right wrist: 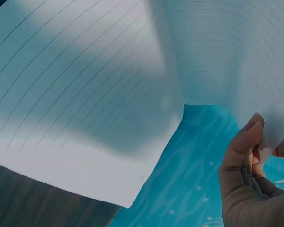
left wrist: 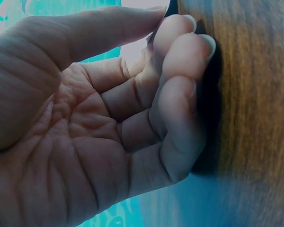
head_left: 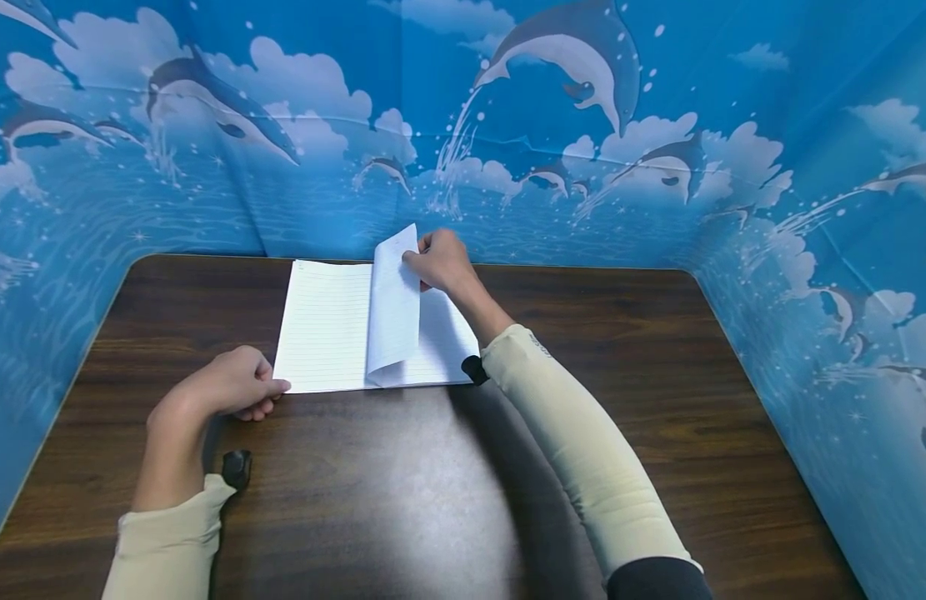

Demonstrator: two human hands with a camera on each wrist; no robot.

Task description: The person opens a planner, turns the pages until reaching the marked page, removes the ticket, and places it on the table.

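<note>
An open notebook (head_left: 326,327) with ruled white pages lies at the table's far side. My right hand (head_left: 445,262) pinches the upper corner of a lifted page (head_left: 393,312) between thumb and fingers. That page stands curved near the middle fold, over the right-hand page (head_left: 447,333). In the right wrist view, the thumb and fingers (right wrist: 246,142) hold the sheet's edge. At the notebook's lower left corner, my left hand (head_left: 233,383) grips the edge, thumb on top. The left wrist view shows its fingers (left wrist: 182,113) curled against the wood; the corner itself is mostly hidden.
The dark wooden table (head_left: 372,483) extends in front and to both sides of the notebook. A blue dolphin-print curtain (head_left: 327,192) encloses its back and sides. Each wrist wears a small black device (head_left: 237,469) at the pale sleeve.
</note>
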